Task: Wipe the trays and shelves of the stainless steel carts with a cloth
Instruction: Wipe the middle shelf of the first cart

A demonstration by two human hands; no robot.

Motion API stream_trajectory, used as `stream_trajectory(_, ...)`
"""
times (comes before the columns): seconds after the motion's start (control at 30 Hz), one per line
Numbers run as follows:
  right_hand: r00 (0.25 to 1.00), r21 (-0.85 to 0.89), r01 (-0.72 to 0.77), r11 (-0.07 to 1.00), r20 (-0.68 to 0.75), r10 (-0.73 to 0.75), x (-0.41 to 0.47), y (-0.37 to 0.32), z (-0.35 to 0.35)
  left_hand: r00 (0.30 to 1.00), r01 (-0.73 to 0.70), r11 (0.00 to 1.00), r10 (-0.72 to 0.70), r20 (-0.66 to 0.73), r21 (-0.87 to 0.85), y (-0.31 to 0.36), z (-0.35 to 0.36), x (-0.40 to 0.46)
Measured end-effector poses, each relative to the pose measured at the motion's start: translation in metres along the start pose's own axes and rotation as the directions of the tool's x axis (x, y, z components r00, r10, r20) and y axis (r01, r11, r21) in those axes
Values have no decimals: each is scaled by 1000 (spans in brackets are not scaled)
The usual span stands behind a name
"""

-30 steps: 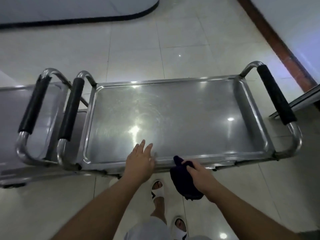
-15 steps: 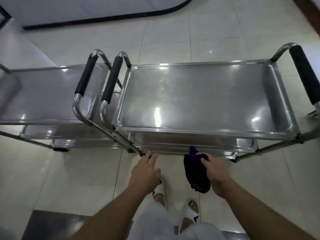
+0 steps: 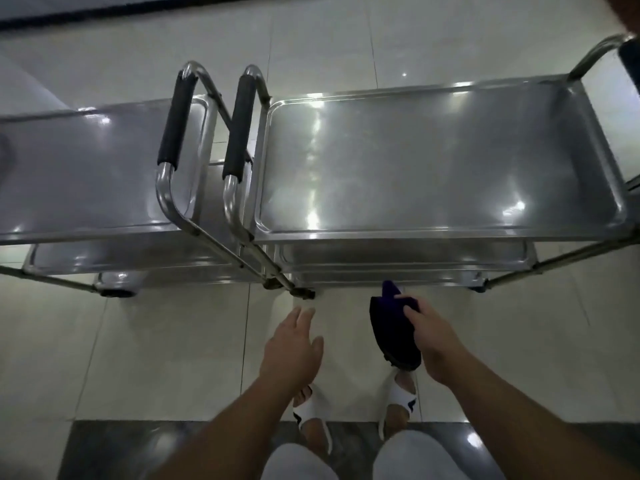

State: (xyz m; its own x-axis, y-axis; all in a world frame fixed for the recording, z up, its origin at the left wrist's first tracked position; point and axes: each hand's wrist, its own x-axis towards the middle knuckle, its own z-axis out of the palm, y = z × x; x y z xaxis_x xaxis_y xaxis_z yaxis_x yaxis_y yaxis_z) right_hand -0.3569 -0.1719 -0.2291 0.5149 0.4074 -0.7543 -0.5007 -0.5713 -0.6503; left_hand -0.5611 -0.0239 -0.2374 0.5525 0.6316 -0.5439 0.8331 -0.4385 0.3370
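A person's right hand (image 3: 434, 341) grips a dark cloth (image 3: 393, 336), fingers (image 3: 410, 306) curled round its upper fold, just short of the near edge of the right cart (image 3: 440, 161). The left hand (image 3: 294, 348) hovers beside it, fingers straight and relaxed, holding nothing. Two steel carts stand side by side; the left cart (image 3: 86, 168) shows its top tray, and two black-padded handles (image 3: 239, 126) meet between them. Lower shelves (image 3: 398, 252) show beneath. Pale floor tiles (image 3: 166, 341) surround two white sandals (image 3: 401, 398).
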Motion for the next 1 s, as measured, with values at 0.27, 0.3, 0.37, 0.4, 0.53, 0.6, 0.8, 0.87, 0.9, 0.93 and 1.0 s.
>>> stream_trajectory(0.27,1000,126,-21,992,-12,22,-6,41,67,999,-12,1000,12,30,-25,-69,7,11)
stream_trajectory(0.3,1000,112,-17,994,-11,18,-4,42,71,1000,0,999,1,29,-39,-74,11,13)
stream_trajectory(0.37,1000,83,-2,997,5,2,5,45,77,1000,24,996,-22,19,-85,-82,20,17)
stream_trajectory(0.4,1000,68,6,998,23,-8,11,46,79,999,36,994,-35,13,-105,-85,26,19)
stream_trajectory(0.53,997,35,32,999,69,-34,42,50,81,995,91,984,-95,-22,-155,-94,54,34)
stream_trajectory(0.6,994,4,44,999,96,-44,59,54,80,993,106,978,-113,-29,-182,-98,68,44)
stream_trajectory(0.8,982,-37,148,988,121,-142,119,75,89,988,110,957,-136,-80,-267,-110,103,95)
stream_trajectory(0.87,973,-19,200,980,119,-196,143,83,98,983,98,949,-139,-118,-301,-117,113,123)
stream_trajectory(0.9,968,-11,226,974,116,-224,156,86,104,980,86,943,-137,-142,-321,-122,118,136)
stream_trajectory(0.93,961,-5,252,968,115,-250,168,89,109,976,77,937,-141,-166,-341,-126,122,148)
stream_trajectory(1.0,949,11,297,955,106,-296,192,94,118,965,73,925,-160,-209,-373,-133,127,172)
